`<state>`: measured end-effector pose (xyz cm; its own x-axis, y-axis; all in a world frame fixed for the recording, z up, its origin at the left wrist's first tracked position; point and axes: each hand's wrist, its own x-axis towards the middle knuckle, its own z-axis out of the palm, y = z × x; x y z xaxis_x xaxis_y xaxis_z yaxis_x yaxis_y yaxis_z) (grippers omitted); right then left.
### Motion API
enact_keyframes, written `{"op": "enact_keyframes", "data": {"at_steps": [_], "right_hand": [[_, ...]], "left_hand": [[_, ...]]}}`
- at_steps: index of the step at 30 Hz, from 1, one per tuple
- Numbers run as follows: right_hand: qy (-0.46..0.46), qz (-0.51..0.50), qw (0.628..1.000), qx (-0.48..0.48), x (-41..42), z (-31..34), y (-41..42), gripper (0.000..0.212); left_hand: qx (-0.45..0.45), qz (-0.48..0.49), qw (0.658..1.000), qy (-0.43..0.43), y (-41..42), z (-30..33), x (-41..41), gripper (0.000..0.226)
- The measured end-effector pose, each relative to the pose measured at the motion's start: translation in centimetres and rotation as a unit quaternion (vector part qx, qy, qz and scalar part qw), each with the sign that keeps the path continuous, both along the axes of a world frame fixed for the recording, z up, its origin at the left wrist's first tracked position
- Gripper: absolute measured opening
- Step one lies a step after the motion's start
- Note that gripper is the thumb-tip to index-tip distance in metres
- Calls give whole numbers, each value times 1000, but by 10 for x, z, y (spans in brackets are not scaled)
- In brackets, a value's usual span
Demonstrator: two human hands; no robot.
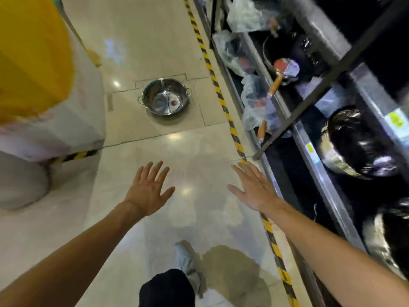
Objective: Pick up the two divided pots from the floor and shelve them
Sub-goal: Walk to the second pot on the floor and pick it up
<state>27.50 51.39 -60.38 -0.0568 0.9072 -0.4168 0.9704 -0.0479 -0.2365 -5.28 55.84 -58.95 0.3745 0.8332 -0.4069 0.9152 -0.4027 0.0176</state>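
Observation:
A shiny steel divided pot (165,97) with two side handles stands upright on the tiled floor ahead of me, a partition across its inside. Only this one pot shows on the floor. My left hand (147,191) is stretched forward, fingers spread, holding nothing, well short of the pot. My right hand (254,189) is also flat and spread, empty, over the striped floor tape beside the shelf. Both hands hover above the floor, apart from the pot.
A metal shelf unit (309,138) runs along the right, holding black woks (356,142) and plastic-wrapped pans (256,103) with wooden handles. Yellow-black tape (221,96) marks the floor along it. A large white and yellow wrapped stack (44,96) stands at the left. My shoe (188,262) is below.

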Motion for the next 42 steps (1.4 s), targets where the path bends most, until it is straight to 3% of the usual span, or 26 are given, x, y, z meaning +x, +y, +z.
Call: {"op": "enact_keyframes", "data": {"at_steps": [6,13,18,23,35,42], "right_hand": [[25,-2,1000,-4,-63,150,31,73],[61,21,997,33,-87,230,61,74],[49,18,998,40,-84,240,107,73],[49,11,998,46,-76,231,177,74],[88,-4,996,-2,-58,198,428,74],[84,-10,996,-25,-69,185,551,74]], "left_hand": [[17,82,995,-58,-3,149,-84,91],[46,120,989,-69,15,211,-139,89],[70,140,984,-79,62,220,-147,92],[63,146,986,-59,128,213,-143,78],[26,186,982,-32,364,194,-123,88],[-9,172,985,-12,482,171,-129,75]]}}
